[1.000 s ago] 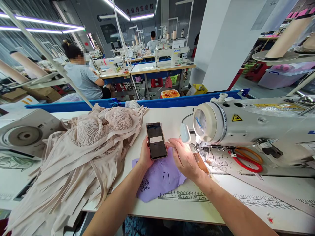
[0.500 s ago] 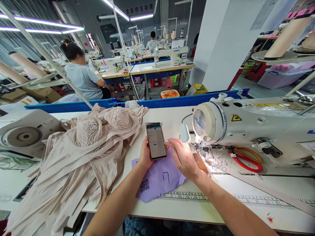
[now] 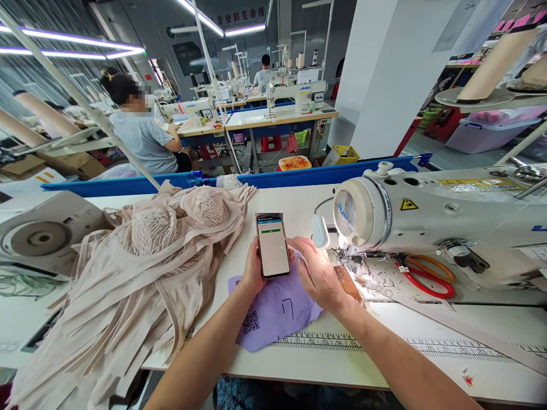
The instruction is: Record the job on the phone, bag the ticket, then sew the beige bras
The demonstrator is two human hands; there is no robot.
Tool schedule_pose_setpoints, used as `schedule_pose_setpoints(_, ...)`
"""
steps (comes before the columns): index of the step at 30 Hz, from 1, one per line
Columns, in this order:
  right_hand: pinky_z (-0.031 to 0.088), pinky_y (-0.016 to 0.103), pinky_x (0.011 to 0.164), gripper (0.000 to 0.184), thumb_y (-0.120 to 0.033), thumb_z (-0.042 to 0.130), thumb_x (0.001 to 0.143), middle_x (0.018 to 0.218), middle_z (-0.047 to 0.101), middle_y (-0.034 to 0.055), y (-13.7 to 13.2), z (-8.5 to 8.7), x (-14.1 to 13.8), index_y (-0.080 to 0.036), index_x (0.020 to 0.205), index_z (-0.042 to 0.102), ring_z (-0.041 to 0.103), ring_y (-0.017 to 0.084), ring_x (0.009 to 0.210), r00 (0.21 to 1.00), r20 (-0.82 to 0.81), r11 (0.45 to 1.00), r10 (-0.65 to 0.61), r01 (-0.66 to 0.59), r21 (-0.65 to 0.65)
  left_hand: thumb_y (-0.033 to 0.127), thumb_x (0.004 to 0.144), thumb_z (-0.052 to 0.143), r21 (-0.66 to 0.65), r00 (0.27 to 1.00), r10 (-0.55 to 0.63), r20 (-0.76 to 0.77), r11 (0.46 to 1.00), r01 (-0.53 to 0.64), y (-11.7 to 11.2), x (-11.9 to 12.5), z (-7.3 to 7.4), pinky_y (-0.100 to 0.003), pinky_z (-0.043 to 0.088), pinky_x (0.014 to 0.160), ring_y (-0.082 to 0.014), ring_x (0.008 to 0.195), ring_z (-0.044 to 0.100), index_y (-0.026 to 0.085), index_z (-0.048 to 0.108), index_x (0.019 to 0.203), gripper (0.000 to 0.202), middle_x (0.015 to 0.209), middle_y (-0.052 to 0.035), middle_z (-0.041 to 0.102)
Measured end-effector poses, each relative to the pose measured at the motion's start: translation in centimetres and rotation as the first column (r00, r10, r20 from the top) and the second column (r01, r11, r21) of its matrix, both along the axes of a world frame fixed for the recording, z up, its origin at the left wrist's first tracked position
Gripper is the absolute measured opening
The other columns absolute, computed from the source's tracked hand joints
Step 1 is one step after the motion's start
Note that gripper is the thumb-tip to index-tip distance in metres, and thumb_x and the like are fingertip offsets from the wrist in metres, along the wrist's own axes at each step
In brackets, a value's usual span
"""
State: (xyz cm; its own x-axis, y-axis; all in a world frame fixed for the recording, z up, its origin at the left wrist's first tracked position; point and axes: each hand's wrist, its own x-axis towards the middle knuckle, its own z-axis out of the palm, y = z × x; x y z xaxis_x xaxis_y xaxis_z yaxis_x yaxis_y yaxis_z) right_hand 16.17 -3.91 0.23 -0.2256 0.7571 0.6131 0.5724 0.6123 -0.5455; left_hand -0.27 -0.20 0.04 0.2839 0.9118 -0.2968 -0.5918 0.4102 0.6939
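Observation:
A smartphone (image 3: pixel 273 250) with a lit, mostly blank screen and a green bar near its top rests in my left hand (image 3: pixel 253 270), whose fingers wrap round its edges. Just right of the phone, my right hand (image 3: pixel 318 273) holds nothing; its fingers are stretched towards the screen's edge, thumb apart. Beneath both hands a crumpled purple paper (image 3: pixel 277 316) lies on the table, bearing a QR code and a handwritten mark. A heap of beige lace bras (image 3: pixel 171 239) with long straps spreads to the left of the phone.
A sewing machine (image 3: pixel 427 216) stands at the right, with red-handled scissors (image 3: pixel 427 282) and fabric scraps under its arm. Another machine part (image 3: pixel 43 236) sits at the left edge. A printed ruler (image 3: pixel 325 341) runs along the table front. Beyond the blue trough (image 3: pixel 290 179), a co-worker (image 3: pixel 143 134) sits.
The phone screen has switched from a page of text lines to a mostly blank page with a green bar. My right index finger has drawn slightly away from the screen edge.

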Motion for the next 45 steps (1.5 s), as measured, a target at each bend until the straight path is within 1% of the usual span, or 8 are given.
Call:
schedule_pose_setpoints(3,0.044,0.053,0.100,0.046,-0.018,0.035,0.097,0.131,0.054,0.0157,0.0,0.2,-0.2,-0.019,0.143,0.040,0.046,0.031,0.129,1.000,-0.002,1.000,0.005,-0.005,-0.004,0.054,0.096,0.038,0.052,1.000,-0.017,-0.021,0.998,0.018,-0.3,0.1,-0.2,-0.041,0.053,0.088,-0.0306,0.094,0.070,0.010,0.067,0.117,0.056,0.099,-0.0144,0.074)
schedule_pose_setpoints(9,0.042,0.053,0.104,0.049,-0.015,0.035,0.095,0.136,0.050,0.0158,0.2,0.8,-0.8,-0.019,0.144,0.037,0.040,0.028,0.134,0.999,-0.003,0.999,0.044,-0.044,0.004,0.045,0.094,0.050,0.085,0.989,0.135,-0.068,0.988,-0.129,-0.6,0.5,-0.4,-0.036,0.050,0.095,-0.0274,0.106,0.066,0.015,0.068,0.111,0.040,0.107,-0.0080,0.073)
schedule_pose_setpoints(18,0.041,0.054,0.105,0.057,-0.015,0.036,0.093,0.138,0.048,0.0137,0.5,0.8,-1.4,-0.024,0.149,0.031,0.039,0.028,0.135,0.998,0.000,0.997,0.060,-0.060,0.054,0.043,0.092,0.055,0.128,0.988,0.139,-0.062,0.983,-0.131,-0.8,0.8,-0.7,-0.034,0.046,0.101,-0.0264,0.113,0.063,0.015,0.070,0.109,0.035,0.107,-0.0067,0.073)
schedule_pose_setpoints(24,0.040,0.054,0.106,0.055,-0.013,0.035,0.094,0.137,0.048,0.0133,0.5,0.9,-1.6,-0.023,0.148,0.033,0.038,0.027,0.136,0.998,0.000,0.995,0.069,-0.069,0.067,0.040,0.096,0.048,0.138,0.987,0.133,-0.089,0.983,-0.120,-0.9,0.8,-0.9,-0.033,0.046,0.100,-0.0254,0.112,0.064,0.014,0.070,0.110,0.037,0.107,-0.0070,0.073)
schedule_pose_setpoints(30,0.045,0.050,0.099,0.051,-0.012,0.030,0.096,0.139,0.050,0.0119,0.0,1.5,-1.0,-0.024,0.145,0.038,0.045,0.027,0.130,0.996,-0.061,0.996,0.066,-0.062,0.064,0.049,0.096,0.047,0.200,0.995,0.038,-0.089,0.980,-0.020,-1.0,0.8,-0.7,-0.037,0.047,0.099,-0.0286,0.111,0.063,0.013,0.068,0.116,0.046,0.112,-0.0093,0.072)
schedule_pose_setpoints(38,0.043,0.052,0.103,0.051,-0.013,0.032,0.096,0.139,0.050,0.0128,0.4,1.3,-1.2,-0.022,0.146,0.037,0.044,0.027,0.131,0.996,-0.056,0.996,0.070,-0.066,0.064,0.043,0.096,0.048,0.157,0.997,0.065,-0.052,0.986,-0.056,-1.1,0.9,-0.5,-0.035,0.046,0.102,-0.0268,0.116,0.062,0.013,0.069,0.113,0.040,0.110,-0.0078,0.072)
schedule_pose_setpoints(41,0.043,0.053,0.103,0.052,-0.013,0.032,0.096,0.140,0.049,0.0132,0.5,1.4,-1.1,-0.022,0.147,0.036,0.045,0.027,0.130,0.995,-0.060,0.994,0.077,-0.072,0.081,0.045,0.095,0.051,0.197,0.996,0.072,-0.059,0.979,-0.059,-1.1,0.9,-0.7,-0.034,0.046,0.101,-0.0266,0.116,0.062,0.014,0.069,0.113,0.041,0.112,-0.0075,0.072)
schedule_pose_setpoints(45,0.047,0.051,0.099,0.049,-0.013,0.033,0.096,0.136,0.053,0.0131,0.2,1.2,-0.8,-0.022,0.143,0.043,0.049,0.028,0.126,0.997,-0.061,0.996,0.053,-0.048,0.079,0.047,0.093,0.052,0.205,0.993,0.100,-0.056,0.975,-0.087,-0.9,0.8,-0.7,-0.035,0.048,0.100,-0.0269,0.113,0.063,0.014,0.068,0.115,0.043,0.113,-0.0077,0.071)
